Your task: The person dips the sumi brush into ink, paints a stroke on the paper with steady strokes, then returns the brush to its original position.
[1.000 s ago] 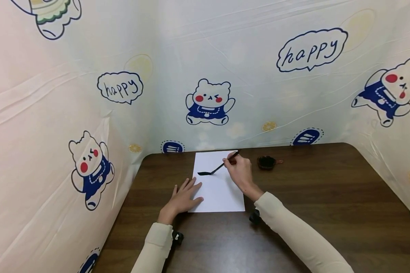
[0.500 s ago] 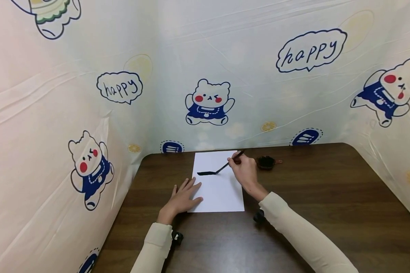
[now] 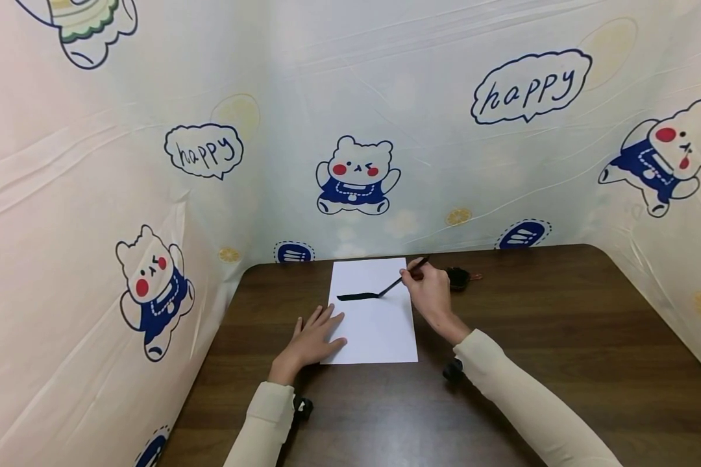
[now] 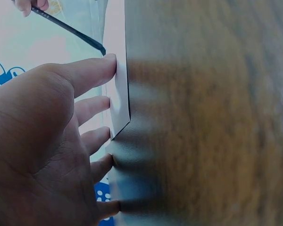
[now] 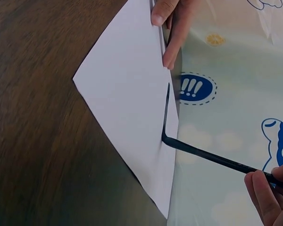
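A white sheet of paper [image 3: 370, 334] lies on the table, bearing one black horizontal stroke [image 3: 353, 298] in its upper half. My right hand [image 3: 431, 297] pinches a dark writing brush [image 3: 400, 281] by its handle, above the paper's right edge. In the right wrist view the tip of the brush [image 5: 205, 154] touches the paper at the stroke's end. My left hand [image 3: 311, 338] rests with spread fingers on the paper's left edge; in the left wrist view the thumb [image 4: 92, 73] and some fingertips press the sheet, while others touch the table.
Behind my right hand, partly hidden, sits a small dark dish [image 3: 459, 279] with a reddish handle. The brown wooden table [image 3: 549, 324] ends at a printed curtain [image 3: 432, 162] at the back and sides. A dark device [image 3: 452, 371] hangs at my right wrist.
My right hand and the brush have moved to the right, and the black stroke has grown longer that way. The dish is now partly covered by my hand. My left hand stays in place.
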`<state>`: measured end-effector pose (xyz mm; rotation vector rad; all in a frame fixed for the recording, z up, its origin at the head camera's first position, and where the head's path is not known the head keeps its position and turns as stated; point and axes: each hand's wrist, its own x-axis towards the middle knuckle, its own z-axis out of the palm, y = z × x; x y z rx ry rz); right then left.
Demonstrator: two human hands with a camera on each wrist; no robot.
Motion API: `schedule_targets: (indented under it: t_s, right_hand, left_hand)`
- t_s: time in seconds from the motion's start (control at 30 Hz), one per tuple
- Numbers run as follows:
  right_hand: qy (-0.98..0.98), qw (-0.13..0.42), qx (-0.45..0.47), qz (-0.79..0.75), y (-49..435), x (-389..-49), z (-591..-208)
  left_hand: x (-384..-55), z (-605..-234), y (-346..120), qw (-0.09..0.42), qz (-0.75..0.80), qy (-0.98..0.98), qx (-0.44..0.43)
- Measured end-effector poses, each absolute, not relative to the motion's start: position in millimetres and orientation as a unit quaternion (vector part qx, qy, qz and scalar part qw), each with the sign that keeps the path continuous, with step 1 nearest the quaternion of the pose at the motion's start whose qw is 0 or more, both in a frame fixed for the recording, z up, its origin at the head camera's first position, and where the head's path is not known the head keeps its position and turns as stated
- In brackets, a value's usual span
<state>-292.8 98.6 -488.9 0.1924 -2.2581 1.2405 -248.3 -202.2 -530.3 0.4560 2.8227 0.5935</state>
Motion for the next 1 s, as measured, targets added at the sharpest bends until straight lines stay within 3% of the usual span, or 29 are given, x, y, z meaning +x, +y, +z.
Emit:
schedule_targets:
  t_s: [1.0]
  right_hand:
    - [-0.849,0.287,0.067,0.438,131,-284,-485]
  left_hand:
    - [-247,-528,-200,0.112,0.206,0.960,0.154]
